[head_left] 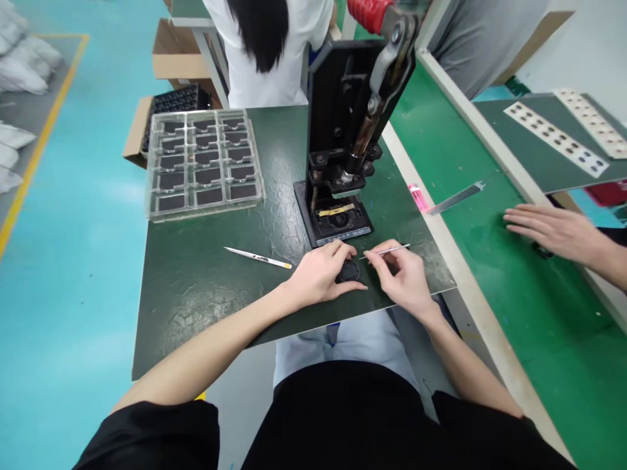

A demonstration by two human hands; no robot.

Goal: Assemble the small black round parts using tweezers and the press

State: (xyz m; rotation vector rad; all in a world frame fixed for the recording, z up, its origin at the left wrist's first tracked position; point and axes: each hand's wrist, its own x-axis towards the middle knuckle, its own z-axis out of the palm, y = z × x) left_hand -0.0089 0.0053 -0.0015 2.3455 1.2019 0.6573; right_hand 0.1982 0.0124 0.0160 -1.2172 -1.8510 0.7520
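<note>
My left hand (321,273) curls round a small round black part (349,271) on the dark green tabletop, its thumb and fingers at the rim. Close by on the right, my right hand (401,277) pinches a thin metal rod-like tool (392,249), its tip pointing left toward the black part. Left of my left hand lies a pair of white tweezers (258,258) with a yellow end. Just beyond both hands stands a black hand press (343,130), with a yellow strip (336,210) on its base.
Clear plastic trays (203,163) with dark pieces sit at the table's left. On the right runs a green conveyor belt (490,261), where another person's hand (553,228) rests near a dark part. A person in white (274,59) sits ahead, beyond the table.
</note>
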